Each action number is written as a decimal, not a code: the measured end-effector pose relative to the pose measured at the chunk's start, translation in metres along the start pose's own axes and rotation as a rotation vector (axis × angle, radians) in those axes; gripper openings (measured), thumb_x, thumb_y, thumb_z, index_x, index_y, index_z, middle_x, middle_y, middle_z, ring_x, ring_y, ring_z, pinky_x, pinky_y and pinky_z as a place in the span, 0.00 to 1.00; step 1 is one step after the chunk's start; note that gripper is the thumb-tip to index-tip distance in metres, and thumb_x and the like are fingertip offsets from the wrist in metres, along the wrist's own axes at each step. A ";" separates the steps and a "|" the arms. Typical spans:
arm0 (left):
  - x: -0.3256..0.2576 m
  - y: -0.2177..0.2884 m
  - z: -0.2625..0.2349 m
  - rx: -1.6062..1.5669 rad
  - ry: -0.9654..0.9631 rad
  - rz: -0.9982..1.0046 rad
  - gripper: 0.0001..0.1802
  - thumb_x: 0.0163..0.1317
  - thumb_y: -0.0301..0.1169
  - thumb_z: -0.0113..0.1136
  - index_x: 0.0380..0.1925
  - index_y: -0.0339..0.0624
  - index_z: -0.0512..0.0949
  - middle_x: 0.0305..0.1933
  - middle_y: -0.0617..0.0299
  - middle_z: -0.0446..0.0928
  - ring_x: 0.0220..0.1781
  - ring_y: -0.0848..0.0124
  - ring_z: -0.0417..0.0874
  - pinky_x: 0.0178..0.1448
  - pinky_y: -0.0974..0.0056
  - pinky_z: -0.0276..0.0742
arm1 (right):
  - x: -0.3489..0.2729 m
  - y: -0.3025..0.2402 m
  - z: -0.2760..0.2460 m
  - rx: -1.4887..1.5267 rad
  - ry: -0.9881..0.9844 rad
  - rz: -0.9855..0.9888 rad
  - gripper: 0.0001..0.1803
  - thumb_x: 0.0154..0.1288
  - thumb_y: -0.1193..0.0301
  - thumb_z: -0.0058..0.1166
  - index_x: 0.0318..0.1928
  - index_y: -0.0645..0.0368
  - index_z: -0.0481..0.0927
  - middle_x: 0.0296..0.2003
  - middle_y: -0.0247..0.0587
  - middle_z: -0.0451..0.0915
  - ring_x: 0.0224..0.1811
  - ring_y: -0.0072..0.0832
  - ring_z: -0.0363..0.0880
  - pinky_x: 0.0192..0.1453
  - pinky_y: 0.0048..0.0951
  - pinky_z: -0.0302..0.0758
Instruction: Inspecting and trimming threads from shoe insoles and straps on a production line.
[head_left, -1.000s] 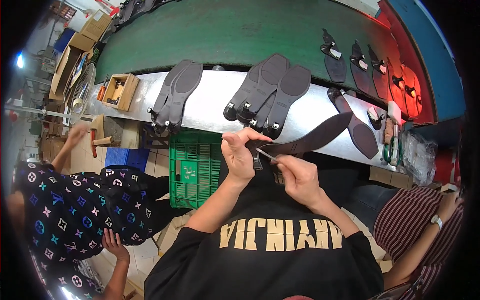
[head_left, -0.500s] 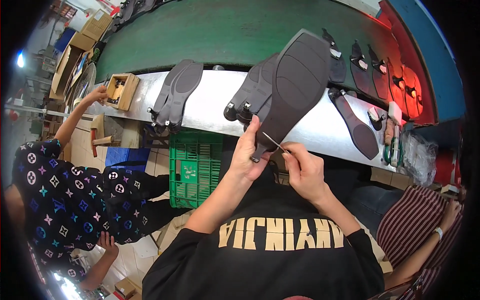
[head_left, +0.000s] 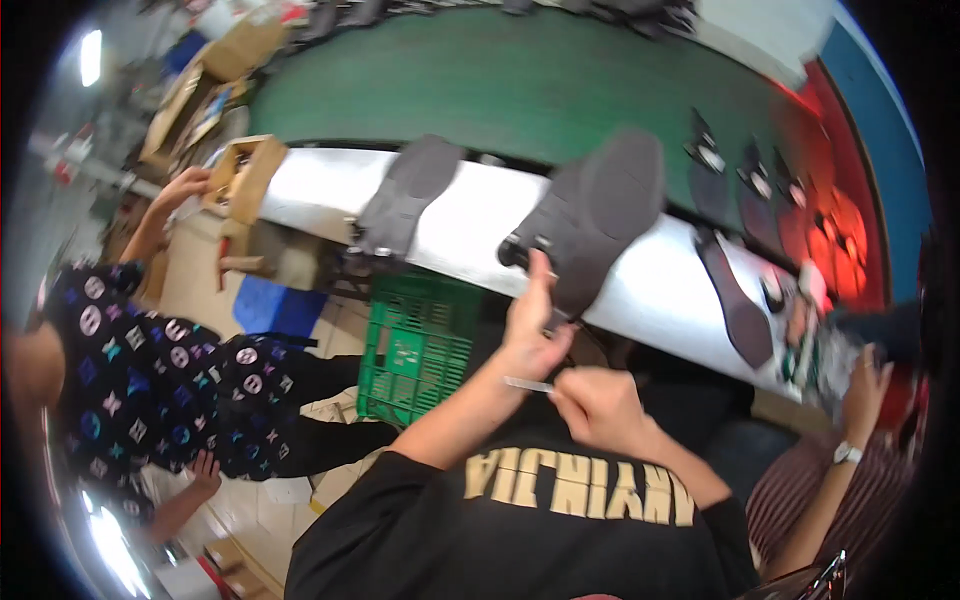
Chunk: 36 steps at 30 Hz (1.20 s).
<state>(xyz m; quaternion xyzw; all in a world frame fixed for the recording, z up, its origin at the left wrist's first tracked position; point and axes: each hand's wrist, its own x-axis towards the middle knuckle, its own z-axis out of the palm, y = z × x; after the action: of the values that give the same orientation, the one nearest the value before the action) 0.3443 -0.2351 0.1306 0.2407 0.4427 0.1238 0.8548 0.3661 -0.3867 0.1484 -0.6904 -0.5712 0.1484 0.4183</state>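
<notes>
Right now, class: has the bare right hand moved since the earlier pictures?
Yes: the bare right hand has moved back from the silver metal bench, toward the black lettered shirt.

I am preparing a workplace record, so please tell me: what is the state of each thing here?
Left hand: gripping the raised sole
Raised sole: underside showing
Right hand: closed on the thin tool
Thin tool: held apart from the raised sole
Single sole: lying unheld on the metal ledge
Wooden box: open, another person's hand at it
Green crate: standing, contents unclear
Upper-left lamp: lit
Far-right shoes: lit red
</notes>
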 end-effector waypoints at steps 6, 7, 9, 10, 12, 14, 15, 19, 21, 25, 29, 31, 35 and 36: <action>0.024 -0.003 -0.008 -0.096 -0.235 -0.141 0.41 0.62 0.67 0.49 0.56 0.39 0.70 0.46 0.59 0.73 0.45 0.70 0.77 0.48 0.65 0.75 | 0.058 -0.001 -0.011 -0.068 0.289 0.173 0.25 0.54 0.72 0.67 0.54 0.57 0.78 0.31 0.43 0.76 0.27 0.36 0.78 0.30 0.32 0.74; 0.016 0.006 -0.002 -0.172 -0.208 -0.168 0.29 0.68 0.55 0.51 0.55 0.42 0.71 0.44 0.62 0.74 0.42 0.73 0.78 0.44 0.67 0.76 | 0.069 0.003 -0.010 -0.068 0.312 0.151 0.25 0.54 0.73 0.67 0.55 0.58 0.78 0.31 0.43 0.76 0.27 0.36 0.78 0.30 0.32 0.74; 0.027 0.009 -0.022 -0.207 -0.437 -0.087 0.18 0.70 0.42 0.52 0.52 0.44 0.73 0.41 0.66 0.76 0.39 0.77 0.79 0.43 0.72 0.75 | 0.086 0.005 -0.003 -0.057 0.338 0.125 0.20 0.56 0.74 0.65 0.51 0.59 0.80 0.30 0.43 0.76 0.26 0.35 0.78 0.30 0.31 0.73; 0.007 0.026 -0.015 -0.188 -0.382 -0.125 0.15 0.70 0.34 0.50 0.53 0.42 0.74 0.40 0.69 0.77 0.39 0.81 0.78 0.41 0.74 0.75 | 0.085 0.006 -0.002 -0.064 0.367 0.097 0.18 0.56 0.75 0.64 0.49 0.59 0.81 0.29 0.43 0.77 0.26 0.35 0.78 0.29 0.31 0.73; 0.001 0.031 -0.014 -0.145 -0.408 -0.078 0.16 0.70 0.33 0.50 0.55 0.42 0.73 0.39 0.69 0.77 0.39 0.81 0.78 0.41 0.75 0.74 | 0.087 0.005 -0.002 -0.080 0.432 0.037 0.15 0.57 0.77 0.63 0.46 0.59 0.82 0.28 0.42 0.77 0.25 0.34 0.78 0.28 0.29 0.73; -0.007 0.036 -0.016 -0.067 -0.440 -0.016 0.18 0.69 0.28 0.52 0.58 0.39 0.73 0.40 0.67 0.78 0.39 0.80 0.79 0.42 0.75 0.75 | 0.090 0.005 -0.009 -0.119 0.435 -0.004 0.14 0.57 0.78 0.62 0.46 0.60 0.82 0.28 0.42 0.77 0.25 0.34 0.78 0.28 0.29 0.73; -0.004 0.040 -0.015 -0.064 -0.447 -0.026 0.18 0.69 0.28 0.52 0.58 0.39 0.73 0.40 0.67 0.78 0.39 0.80 0.79 0.42 0.75 0.75 | 0.094 0.006 -0.011 -0.158 0.443 -0.057 0.14 0.58 0.78 0.62 0.46 0.60 0.82 0.28 0.42 0.77 0.25 0.34 0.78 0.28 0.29 0.73; 0.017 0.062 -0.015 0.129 -0.283 0.479 0.15 0.66 0.31 0.57 0.49 0.34 0.79 0.46 0.59 0.80 0.47 0.75 0.78 0.55 0.69 0.73 | 0.108 0.000 -0.018 -0.080 0.321 -0.017 0.24 0.57 0.80 0.61 0.56 0.61 0.78 0.28 0.40 0.76 0.20 0.27 0.73 0.24 0.26 0.69; 0.031 0.110 -0.024 0.227 -0.113 0.593 0.18 0.62 0.33 0.61 0.47 0.32 0.80 0.48 0.56 0.80 0.52 0.71 0.77 0.60 0.64 0.71 | 0.099 -0.007 -0.028 0.037 0.393 0.217 0.33 0.56 0.82 0.60 0.65 0.59 0.71 0.28 0.34 0.73 0.18 0.18 0.65 0.22 0.21 0.64; 0.095 0.208 -0.112 0.491 0.261 1.053 0.13 0.63 0.28 0.59 0.45 0.33 0.82 0.40 0.60 0.83 0.43 0.74 0.81 0.51 0.70 0.75 | 0.077 0.028 -0.040 0.090 0.516 0.434 0.26 0.61 0.81 0.54 0.61 0.60 0.74 0.26 0.28 0.69 0.19 0.12 0.58 0.22 0.17 0.57; 0.145 0.244 -0.206 1.293 0.654 1.110 0.17 0.59 0.33 0.59 0.46 0.39 0.83 0.35 0.53 0.85 0.35 0.69 0.84 0.42 0.64 0.77 | 0.061 0.057 -0.024 0.111 0.335 0.514 0.21 0.60 0.72 0.60 0.54 0.61 0.79 0.26 0.32 0.72 0.21 0.16 0.64 0.25 0.21 0.64; 0.137 0.242 -0.195 1.363 0.623 1.083 0.15 0.60 0.34 0.58 0.45 0.42 0.84 0.38 0.51 0.85 0.37 0.64 0.86 0.43 0.62 0.77 | 0.060 0.064 -0.002 0.080 0.346 0.397 0.23 0.57 0.68 0.64 0.53 0.61 0.79 0.27 0.34 0.73 0.21 0.18 0.67 0.28 0.22 0.66; 0.116 0.233 -0.185 1.384 0.791 1.345 0.13 0.61 0.31 0.56 0.43 0.40 0.84 0.36 0.52 0.84 0.34 0.60 0.85 0.40 0.60 0.78 | 0.067 0.070 0.020 0.050 0.270 0.391 0.21 0.58 0.70 0.64 0.51 0.63 0.79 0.26 0.32 0.74 0.23 0.15 0.69 0.29 0.20 0.66; 0.104 0.223 -0.169 1.286 0.681 1.396 0.12 0.63 0.30 0.56 0.42 0.40 0.84 0.36 0.54 0.85 0.32 0.64 0.84 0.37 0.63 0.76 | 0.067 0.081 0.026 0.235 0.291 0.488 0.19 0.59 0.71 0.63 0.50 0.64 0.78 0.25 0.31 0.74 0.24 0.14 0.68 0.29 0.19 0.66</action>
<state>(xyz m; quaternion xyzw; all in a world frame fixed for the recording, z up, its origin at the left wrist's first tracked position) 0.2674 0.0503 0.0910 0.8135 0.4059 0.3967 0.1272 0.4223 -0.3143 0.0904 -0.7681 -0.3013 0.2092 0.5248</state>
